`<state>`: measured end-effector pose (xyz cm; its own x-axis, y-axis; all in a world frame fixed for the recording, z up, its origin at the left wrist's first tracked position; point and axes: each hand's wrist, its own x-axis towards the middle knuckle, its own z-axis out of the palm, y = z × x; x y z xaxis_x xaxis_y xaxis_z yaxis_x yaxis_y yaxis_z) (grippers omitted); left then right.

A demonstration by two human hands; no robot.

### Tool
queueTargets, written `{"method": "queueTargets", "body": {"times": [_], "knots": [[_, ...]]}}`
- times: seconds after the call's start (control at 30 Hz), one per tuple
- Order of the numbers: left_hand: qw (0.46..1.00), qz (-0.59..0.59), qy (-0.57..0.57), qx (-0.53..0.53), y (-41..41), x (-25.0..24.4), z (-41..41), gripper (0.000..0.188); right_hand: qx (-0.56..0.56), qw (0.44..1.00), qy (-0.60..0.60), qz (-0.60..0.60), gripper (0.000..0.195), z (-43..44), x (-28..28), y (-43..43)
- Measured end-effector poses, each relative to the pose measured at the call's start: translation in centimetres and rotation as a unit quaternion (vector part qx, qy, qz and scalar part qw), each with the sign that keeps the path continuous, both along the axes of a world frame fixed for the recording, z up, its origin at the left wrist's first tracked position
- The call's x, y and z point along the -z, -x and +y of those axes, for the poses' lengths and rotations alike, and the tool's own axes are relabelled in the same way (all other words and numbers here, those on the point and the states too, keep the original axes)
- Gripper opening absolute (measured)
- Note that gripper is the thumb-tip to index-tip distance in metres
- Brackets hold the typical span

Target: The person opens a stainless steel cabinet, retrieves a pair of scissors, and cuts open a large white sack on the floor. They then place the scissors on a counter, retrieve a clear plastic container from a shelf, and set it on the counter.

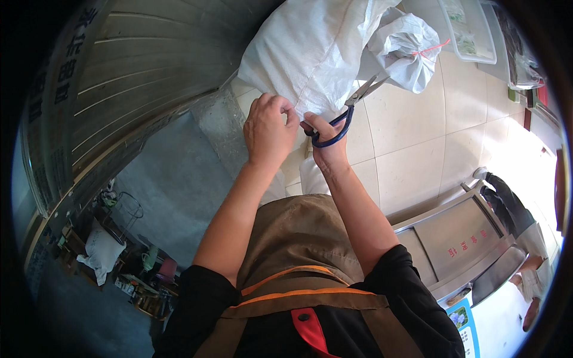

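A large white woven plastic sack [309, 53] stands before me, its lower corner between my hands. My left hand [271, 127] is at the sack's edge with thumb and forefinger curled together; whether it pinches a thread or the fabric is too small to tell. Scissors with dark blue handles [351, 109] hang on my right hand [329, 134], their blades slightly parted and pointing away to the upper right. The thumb and fingertips of that hand are at the sack's corner. Behind the scissors is a smaller white sack [405, 49], gathered and tied with a pink string.
Plastic bins [474, 36] holding bagged goods stand at the upper right. A metal shutter [156, 58] rises on the left above a concrete sill. At the right, a person [515, 210] is beside a stainless steel cabinet [456, 237]. Cluttered goods [143, 282] lie at lower left.
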<state>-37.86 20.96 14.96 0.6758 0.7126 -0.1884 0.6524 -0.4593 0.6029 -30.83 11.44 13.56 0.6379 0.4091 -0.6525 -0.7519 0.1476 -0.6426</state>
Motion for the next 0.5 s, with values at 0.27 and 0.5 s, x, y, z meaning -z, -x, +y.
{"method": "queueTargets", "body": {"times": [0.27, 0.5], "knots": [[0.748, -0.304, 0.571, -0.148, 1.7, -1.9, 3.7, 0.014, 0.001, 1.0, 0.018, 0.019, 0.038, -1.1, 1.8, -0.4], [0.669, -0.468, 0.542, -0.199, 3.0, -12.1, 6.0, 0.009, 0.007, 0.998, 0.053, 0.035, 0.046, -1.8, 3.6, -0.2]]}}
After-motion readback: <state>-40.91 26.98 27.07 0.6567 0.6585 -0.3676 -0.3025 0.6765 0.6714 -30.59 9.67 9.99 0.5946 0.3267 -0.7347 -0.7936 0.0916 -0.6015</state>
